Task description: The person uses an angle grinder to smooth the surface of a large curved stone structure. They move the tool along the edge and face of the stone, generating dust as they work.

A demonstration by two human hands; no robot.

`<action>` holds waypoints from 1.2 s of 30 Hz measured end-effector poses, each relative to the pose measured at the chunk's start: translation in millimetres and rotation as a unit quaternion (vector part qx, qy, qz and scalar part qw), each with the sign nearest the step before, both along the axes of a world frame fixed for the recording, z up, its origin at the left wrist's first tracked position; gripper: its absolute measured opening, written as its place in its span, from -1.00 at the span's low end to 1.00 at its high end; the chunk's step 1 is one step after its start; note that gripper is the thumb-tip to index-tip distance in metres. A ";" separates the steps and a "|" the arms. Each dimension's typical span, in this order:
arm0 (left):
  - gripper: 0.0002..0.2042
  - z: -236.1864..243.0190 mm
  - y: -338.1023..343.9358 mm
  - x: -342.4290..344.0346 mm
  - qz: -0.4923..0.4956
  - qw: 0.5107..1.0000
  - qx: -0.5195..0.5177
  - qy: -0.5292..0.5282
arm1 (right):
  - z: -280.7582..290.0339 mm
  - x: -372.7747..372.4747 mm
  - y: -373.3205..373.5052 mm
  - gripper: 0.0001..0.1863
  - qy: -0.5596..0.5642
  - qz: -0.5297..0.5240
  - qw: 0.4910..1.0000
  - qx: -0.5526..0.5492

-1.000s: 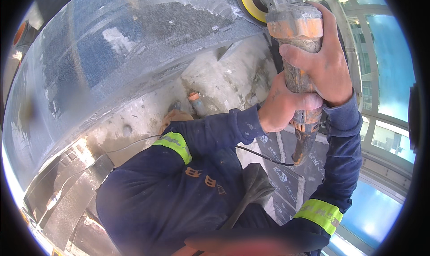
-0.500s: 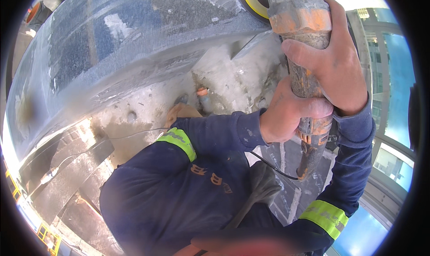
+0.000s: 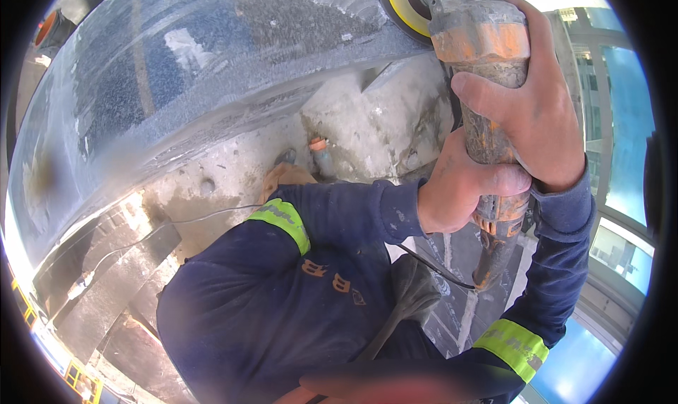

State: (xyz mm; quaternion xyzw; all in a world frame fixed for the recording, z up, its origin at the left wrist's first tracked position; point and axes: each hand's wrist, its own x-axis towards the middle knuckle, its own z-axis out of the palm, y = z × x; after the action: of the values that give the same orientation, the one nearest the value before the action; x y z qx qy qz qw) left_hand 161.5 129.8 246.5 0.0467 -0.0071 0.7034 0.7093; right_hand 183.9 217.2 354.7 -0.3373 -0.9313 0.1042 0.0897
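A dusty grey and orange angle grinder [image 3: 484, 44] stretches down the right side of the view. Around the middle of its body my left hand [image 3: 459, 185] is closed, thumb across the casing. My right hand [image 3: 544, 111] wraps the grinder higher up, near its head, thumb and fingers on either side. The grinder's round disc [image 3: 401, 12], black with a yellow ring, lies at the edge of a large grey slab [image 3: 212, 58] with whitish dust and streaks. I cannot tell whether disc and slab touch. A black cord [image 3: 438, 266] leaves the grinder's lower end.
Below the slab is rough, pale concrete [image 3: 381, 114] with a small orange-topped bottle [image 3: 320, 153] on it. A thin cable [image 3: 176, 220] runs across dark boards [image 3: 134, 263] at the left. Glass panes [image 3: 625, 135] line the right. An orange-mouthed dark container [image 3: 53, 33] stands far left.
Both hands and the grinder have shifted slightly right and a little down. The disc has moved along with them. My grip is unchanged.
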 end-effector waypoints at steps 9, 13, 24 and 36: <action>-0.56 -0.2 3.3 0.1 -0.022 0.999 0.014 -0.031 | -1.9 0.0 -1.4 -0.18 0.035 -0.056 0.997 -0.033; -0.56 -0.4 0.6 2.6 -0.001 1.000 0.011 -0.019 | -2.8 5.1 -2.4 -0.17 0.039 -0.064 0.997 -0.022; -0.58 -0.8 -0.1 7.4 -0.007 0.999 0.013 -0.037 | -1.6 8.4 -5.9 -0.15 0.041 -0.065 0.997 -0.020; -0.50 -4.7 5.3 10.4 0.002 1.000 0.022 -0.003 | -3.0 11.6 -2.3 -0.19 0.031 -0.063 0.998 -0.003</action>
State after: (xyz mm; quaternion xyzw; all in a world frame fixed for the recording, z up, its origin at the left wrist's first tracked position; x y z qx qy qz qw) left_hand 171.9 135.1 241.9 0.0606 -0.0246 0.7047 0.7065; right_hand 195.5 214.9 351.7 -0.3924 -0.9045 0.1113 0.1242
